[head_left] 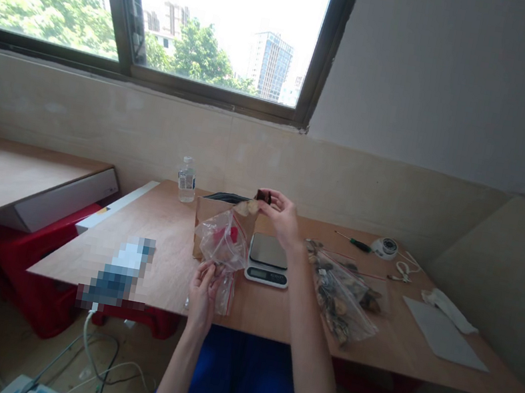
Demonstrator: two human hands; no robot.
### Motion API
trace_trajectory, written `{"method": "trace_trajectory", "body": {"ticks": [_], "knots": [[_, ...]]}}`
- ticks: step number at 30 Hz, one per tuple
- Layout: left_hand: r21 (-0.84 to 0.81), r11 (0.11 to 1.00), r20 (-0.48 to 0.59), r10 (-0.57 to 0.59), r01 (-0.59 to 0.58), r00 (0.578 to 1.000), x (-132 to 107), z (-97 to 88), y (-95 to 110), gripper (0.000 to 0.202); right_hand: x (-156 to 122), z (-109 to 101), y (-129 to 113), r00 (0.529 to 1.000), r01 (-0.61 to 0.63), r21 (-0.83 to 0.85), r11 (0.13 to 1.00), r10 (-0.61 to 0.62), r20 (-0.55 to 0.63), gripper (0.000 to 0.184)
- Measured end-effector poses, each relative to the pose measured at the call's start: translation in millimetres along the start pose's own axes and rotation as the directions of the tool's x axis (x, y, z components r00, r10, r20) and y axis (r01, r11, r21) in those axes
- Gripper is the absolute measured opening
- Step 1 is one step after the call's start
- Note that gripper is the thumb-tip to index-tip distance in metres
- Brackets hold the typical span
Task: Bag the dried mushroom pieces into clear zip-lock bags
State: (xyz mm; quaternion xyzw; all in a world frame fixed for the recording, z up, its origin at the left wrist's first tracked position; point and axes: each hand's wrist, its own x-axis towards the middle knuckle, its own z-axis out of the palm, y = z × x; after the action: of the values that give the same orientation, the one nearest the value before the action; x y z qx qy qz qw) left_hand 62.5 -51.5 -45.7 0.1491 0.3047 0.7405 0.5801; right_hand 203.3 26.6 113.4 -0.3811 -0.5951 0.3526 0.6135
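My left hand is closed on the lower part of a clear zip bag with a red strip and a red patch. My right hand is raised above that bag, its fingers pinching dark brown and pale dried pieces; their exact kind is too small to make out. Behind the zip bag stands a brown paper bag with a dark open top. To its right sits a white kitchen scale with a metal plate, its display too small to read. Another clear bag lies under my left hand.
Clear zip bags of dried pieces lie right of my right forearm. Farther right are a screwdriver, a white round device with a cable and a white sheet. A plastic bottle stands at the back; a blurred object lies left.
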Motion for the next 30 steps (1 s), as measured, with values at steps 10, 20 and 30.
{"method": "trace_trajectory", "body": {"ticks": [10,20,30], "knots": [[0.009,1.000,-0.025,0.014,-0.014,1.000,4,-3.3,3,0.014,38,30,-3,0.927,0.336,-0.249,0.908,-0.273,0.258,0.026],[0.029,0.999,-0.027,0.031,-0.030,0.999,3,-2.4,11,0.015,18,32,12,0.868,0.457,-0.487,0.744,-0.254,0.428,0.029],[0.060,0.997,0.072,0.037,-0.041,0.997,4,-5.2,13,0.028,-20,5,5,0.938,0.346,-0.447,0.825,-0.294,0.185,0.031]]}}
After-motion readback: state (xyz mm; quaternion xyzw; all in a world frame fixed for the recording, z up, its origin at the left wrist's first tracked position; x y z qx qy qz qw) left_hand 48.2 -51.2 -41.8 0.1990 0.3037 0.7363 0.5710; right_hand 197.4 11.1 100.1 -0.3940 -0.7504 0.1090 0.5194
